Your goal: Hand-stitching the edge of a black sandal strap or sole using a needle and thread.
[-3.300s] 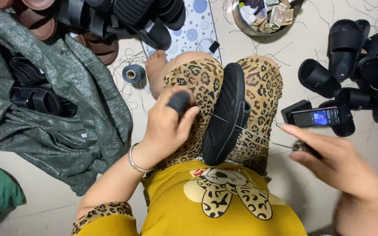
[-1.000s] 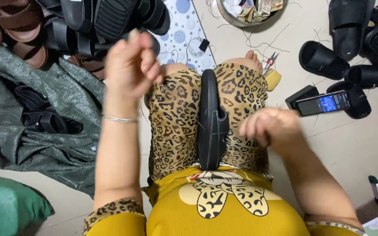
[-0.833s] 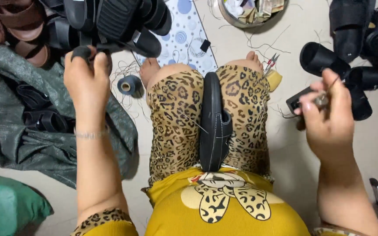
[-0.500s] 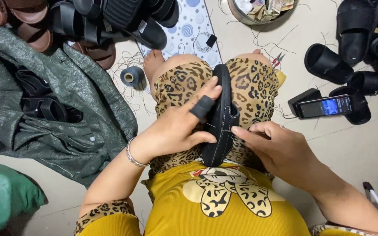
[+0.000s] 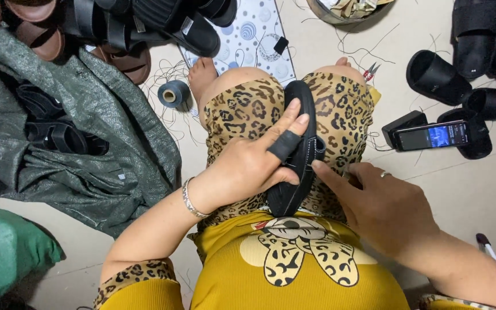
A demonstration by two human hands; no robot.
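A black sandal [image 5: 297,150] stands on its edge between my knees, which are covered in leopard-print cloth. My left hand [image 5: 248,163] grips the sandal from the left; a dark guard covers its index finger, which lies across the sole. My right hand [image 5: 383,201] touches the sandal's strap from the right, its fingertips pinched on a thin needle that is barely visible. A ring shows on one right finger.
A dark thread spool [image 5: 173,94] lies on the floor by my left foot. A grey sack [image 5: 87,166] with black sandals on it lies at left, more sandals [image 5: 144,28] at top, black slides [image 5: 437,77] and a phone [image 5: 431,135] at right, small scissors [image 5: 369,72] beyond my right knee.
My left hand came down from the sandal pile at the top and my right hand came in from the phone side; both now meet on the sandal between my knees.
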